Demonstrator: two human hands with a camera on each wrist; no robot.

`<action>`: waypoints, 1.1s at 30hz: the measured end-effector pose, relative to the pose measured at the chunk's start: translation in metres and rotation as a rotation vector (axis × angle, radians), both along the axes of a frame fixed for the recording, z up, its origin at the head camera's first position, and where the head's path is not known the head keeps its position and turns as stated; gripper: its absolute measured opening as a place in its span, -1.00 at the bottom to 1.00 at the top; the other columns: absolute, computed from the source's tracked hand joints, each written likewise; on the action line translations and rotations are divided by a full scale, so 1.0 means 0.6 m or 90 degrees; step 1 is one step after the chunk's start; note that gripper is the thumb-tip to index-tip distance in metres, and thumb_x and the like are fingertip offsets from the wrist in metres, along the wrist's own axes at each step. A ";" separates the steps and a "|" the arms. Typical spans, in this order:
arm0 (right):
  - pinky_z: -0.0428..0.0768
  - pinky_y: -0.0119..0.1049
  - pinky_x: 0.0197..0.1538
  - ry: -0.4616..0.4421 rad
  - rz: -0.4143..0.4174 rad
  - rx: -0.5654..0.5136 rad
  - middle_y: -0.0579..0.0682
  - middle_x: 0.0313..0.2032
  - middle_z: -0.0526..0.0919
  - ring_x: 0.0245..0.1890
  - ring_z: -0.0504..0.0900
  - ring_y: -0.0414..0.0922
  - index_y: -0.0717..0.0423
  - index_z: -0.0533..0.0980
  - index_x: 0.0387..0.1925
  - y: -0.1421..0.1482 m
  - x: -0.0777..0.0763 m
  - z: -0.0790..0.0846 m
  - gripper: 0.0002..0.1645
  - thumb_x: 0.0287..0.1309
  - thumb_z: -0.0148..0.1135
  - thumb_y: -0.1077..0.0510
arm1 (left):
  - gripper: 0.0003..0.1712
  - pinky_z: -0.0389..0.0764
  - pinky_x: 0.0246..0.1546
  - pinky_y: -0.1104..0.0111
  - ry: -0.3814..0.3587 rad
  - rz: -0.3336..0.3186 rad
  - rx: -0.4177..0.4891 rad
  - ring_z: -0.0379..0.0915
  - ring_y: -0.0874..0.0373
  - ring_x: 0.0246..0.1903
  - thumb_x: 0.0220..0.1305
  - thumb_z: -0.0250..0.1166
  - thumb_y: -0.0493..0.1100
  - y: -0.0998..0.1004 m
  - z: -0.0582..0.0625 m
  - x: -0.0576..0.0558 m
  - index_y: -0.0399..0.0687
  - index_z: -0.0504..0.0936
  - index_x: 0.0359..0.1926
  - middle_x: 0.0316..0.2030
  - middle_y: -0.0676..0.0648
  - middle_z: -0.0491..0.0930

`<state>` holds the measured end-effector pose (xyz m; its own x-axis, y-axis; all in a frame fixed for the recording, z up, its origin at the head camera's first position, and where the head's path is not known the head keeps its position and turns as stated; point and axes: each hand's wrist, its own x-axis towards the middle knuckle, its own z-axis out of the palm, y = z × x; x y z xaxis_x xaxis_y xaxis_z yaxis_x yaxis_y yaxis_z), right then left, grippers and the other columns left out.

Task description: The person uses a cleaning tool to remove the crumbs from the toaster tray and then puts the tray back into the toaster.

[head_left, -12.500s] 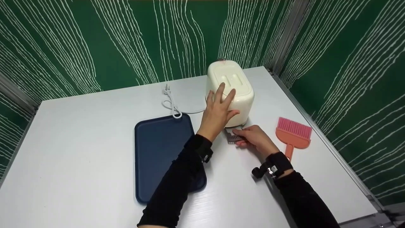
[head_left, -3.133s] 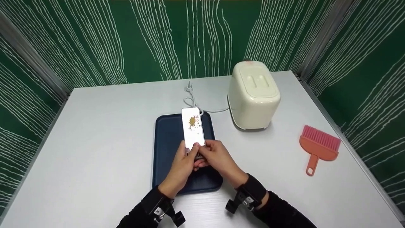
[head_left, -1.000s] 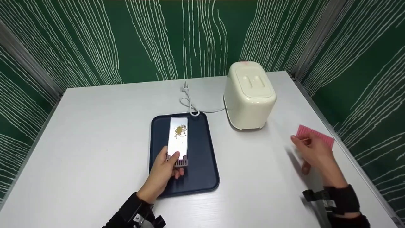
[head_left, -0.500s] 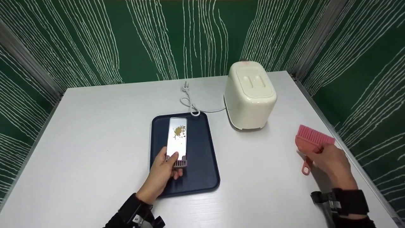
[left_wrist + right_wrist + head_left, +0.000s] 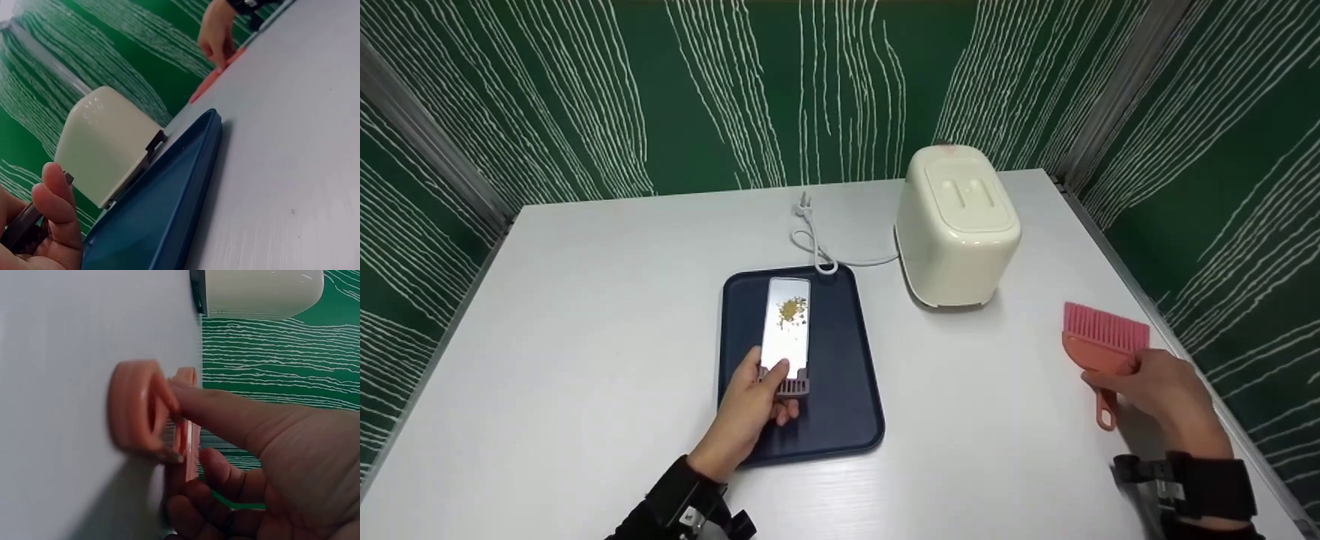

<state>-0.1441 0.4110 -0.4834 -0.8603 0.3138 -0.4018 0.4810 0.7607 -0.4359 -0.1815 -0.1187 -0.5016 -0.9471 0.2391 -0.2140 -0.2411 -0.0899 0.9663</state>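
In the head view my left hand (image 5: 746, 409) grips the slotted end of a toaster's crumb tray (image 5: 785, 341), thumb on top. Brown crumbs (image 5: 791, 309) lie in a patch toward its far end. The crumb tray is over a dark blue serving tray (image 5: 840, 390). At the right my right hand (image 5: 1166, 390) pinches a small brush (image 5: 1099, 352) with pink bristles and an orange body near the base of its handle. The right wrist view shows the brush's looped handle end (image 5: 132, 408) by the thumb, with fingers curled along the other side.
A cream toaster (image 5: 960, 225) stands at the back, between the blue tray and the brush. Its white cord and plug (image 5: 814, 232) lie behind the blue tray, with a loop over its far rim. Green walls with white lines border the white table (image 5: 585, 337).
The crumb tray came out from under the toaster and passed from both hands to the left alone. My right hand went to the brush, took hold of it and shifted it slightly nearer.
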 end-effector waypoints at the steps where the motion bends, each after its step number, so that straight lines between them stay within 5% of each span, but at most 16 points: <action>1: 0.33 -0.23 -0.45 -0.006 0.004 0.004 0.05 -0.45 0.51 -0.38 0.43 -0.02 0.32 0.44 -0.12 0.002 0.002 0.001 -0.01 -0.06 0.35 -0.53 | -0.77 0.45 -0.66 0.46 -0.001 0.000 0.003 0.49 0.18 -0.65 0.56 0.04 -0.13 0.001 0.001 0.000 -0.18 0.29 0.04 -0.51 -0.07 0.56; 7: 0.25 -0.16 -0.44 -0.012 -0.013 0.060 0.03 -0.50 0.52 -0.43 0.40 -0.02 0.31 0.50 -0.14 0.009 0.018 0.012 0.00 -0.08 0.34 -0.56 | -0.75 0.50 -0.61 0.45 -0.003 0.002 0.010 0.53 0.17 -0.61 0.55 0.06 -0.14 0.002 0.002 0.000 -0.21 0.28 0.06 -0.45 -0.08 0.58; 14: 0.27 -0.12 -0.40 -0.024 -0.066 0.081 0.02 -0.57 0.51 -0.46 0.43 -0.01 0.24 0.53 -0.31 0.016 0.019 0.013 -0.25 0.09 0.31 -0.42 | -0.75 0.52 -0.59 0.44 -0.001 -0.001 0.014 0.53 0.16 -0.60 0.55 0.04 -0.15 0.000 0.003 -0.002 -0.21 0.28 0.07 -0.44 -0.09 0.58; 20: 0.35 -0.21 -0.38 -0.037 -0.091 -0.017 0.02 -0.44 0.55 -0.31 0.46 -0.01 0.32 0.46 -0.04 0.037 0.014 0.005 -0.01 0.03 0.27 -0.54 | -0.75 0.52 -0.59 0.43 -0.007 -0.006 0.017 0.53 0.16 -0.59 0.55 0.04 -0.15 -0.002 0.001 -0.002 -0.20 0.28 0.07 -0.44 -0.09 0.58; 28: 0.38 -0.23 -0.16 -0.104 -0.117 -0.278 -0.11 -0.26 0.80 -0.21 0.75 -0.19 0.35 0.12 0.38 0.067 0.008 -0.006 0.20 0.09 0.32 -0.43 | -0.72 0.53 -0.59 0.44 0.000 -0.002 0.007 0.54 0.16 -0.58 0.55 0.05 -0.13 -0.004 0.002 -0.002 -0.21 0.29 0.09 -0.43 -0.10 0.58; 33: 0.54 -0.34 -0.14 -0.074 -0.082 -0.362 -0.12 -0.23 0.79 -0.21 0.74 -0.22 0.25 0.21 0.34 0.075 0.011 -0.017 -0.10 0.28 0.22 -0.30 | -0.76 0.52 -0.60 0.44 -0.002 0.000 0.010 0.54 0.15 -0.60 0.56 0.03 -0.15 -0.004 -0.001 -0.004 -0.21 0.30 0.07 -0.45 -0.09 0.58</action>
<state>-0.1377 0.4560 -0.4935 -0.7697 0.1201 -0.6269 0.6229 0.3561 -0.6965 -0.1838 -0.1214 -0.5019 -0.9466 0.2419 -0.2130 -0.2439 -0.1056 0.9640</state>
